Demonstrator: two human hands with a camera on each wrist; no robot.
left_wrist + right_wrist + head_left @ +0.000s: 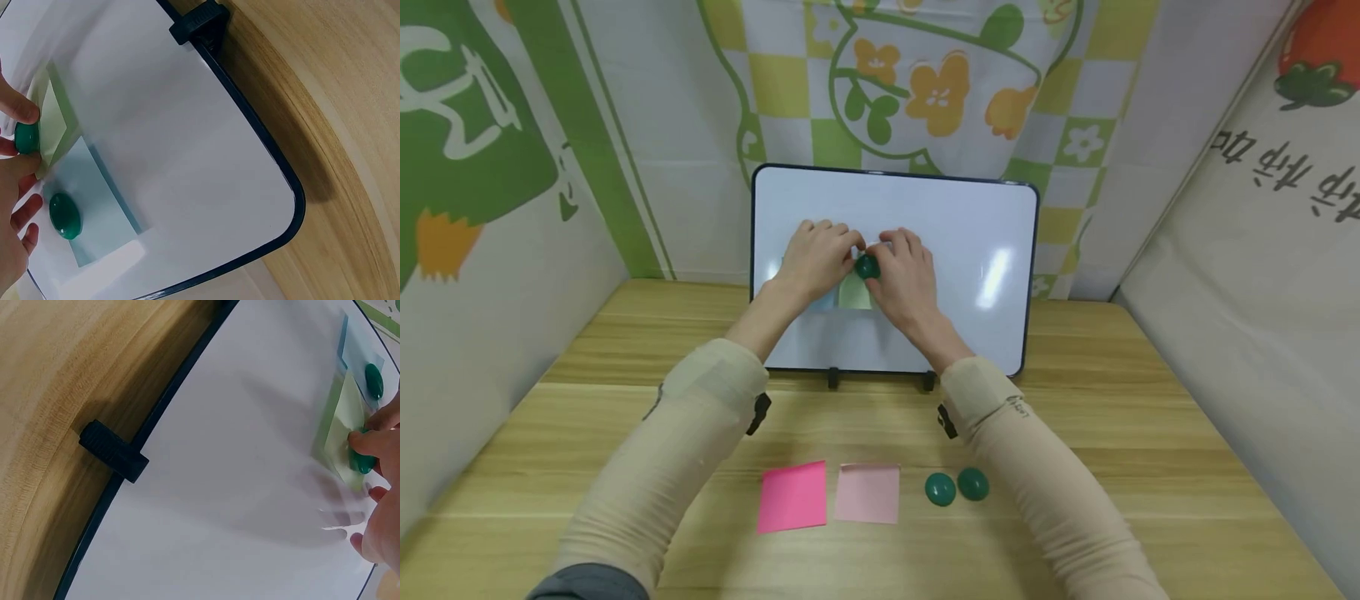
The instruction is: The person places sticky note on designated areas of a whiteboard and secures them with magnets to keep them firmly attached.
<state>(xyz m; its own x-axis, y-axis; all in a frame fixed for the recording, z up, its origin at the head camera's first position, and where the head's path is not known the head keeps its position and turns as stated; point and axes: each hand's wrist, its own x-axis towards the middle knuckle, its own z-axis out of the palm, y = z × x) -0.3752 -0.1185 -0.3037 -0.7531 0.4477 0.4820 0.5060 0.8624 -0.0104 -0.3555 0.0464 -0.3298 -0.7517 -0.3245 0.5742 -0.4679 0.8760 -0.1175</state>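
My right hand [910,279] pinches a round green magnet [867,267] over the upper part of a pale green note [854,293] on the whiteboard [970,217]. The note's lower part tilts off the board in the right wrist view. Beside the magnet is my left hand [822,258]; one fingertip presses the note's corner in the left wrist view, the other fingers loosely bent. Next to this note, a pale blue note [103,206] lies on the board under another green magnet [65,215].
On the wooden table [685,517] in front of the board lie a bright pink note [793,497], a light pink note [867,494] and two green magnets [940,489]. Black clips [832,378] support the board's lower edge. Patterned cloth [782,83] hangs behind.
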